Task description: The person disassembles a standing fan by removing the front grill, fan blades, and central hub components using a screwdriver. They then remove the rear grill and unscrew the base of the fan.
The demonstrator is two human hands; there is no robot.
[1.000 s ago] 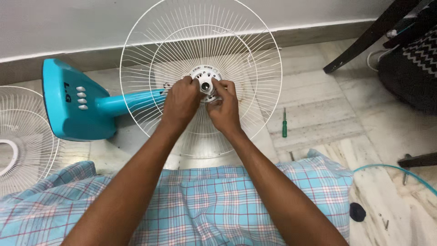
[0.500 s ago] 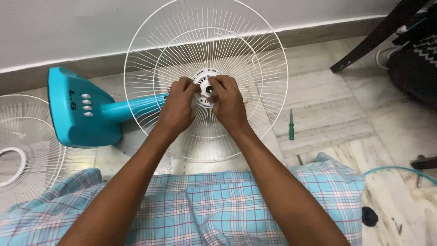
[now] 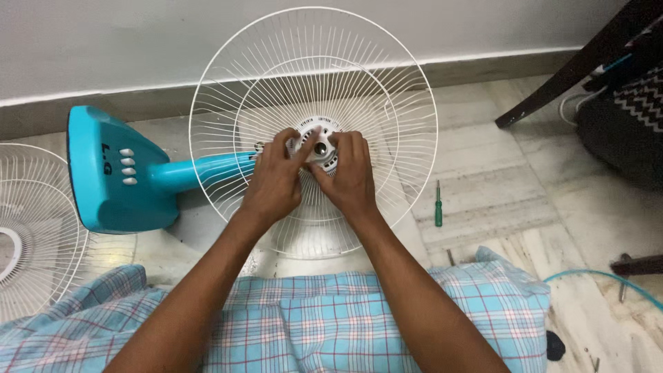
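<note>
Floor-laid fan hub (image 3: 320, 147) between fingertips (image 3: 297, 141).

The left hand (image 3: 275, 185) and the right hand (image 3: 349, 176) are closing in tighter over the white hub (image 3: 319, 146) at the middle of the rear fan guard (image 3: 314, 69); a second ago their fingertips sat at either side of it, and now the left thumb is lying across its face while the right fingers are curling over its right edge. The whole scene is sliding within the head view: the teal fan base (image 3: 114, 169) is drifting rightwards, and the green screwdriver (image 3: 438, 204) is shifting right and lower. The second wire guard (image 3: 34, 228) at the left edge is showing less of itself.
</note>
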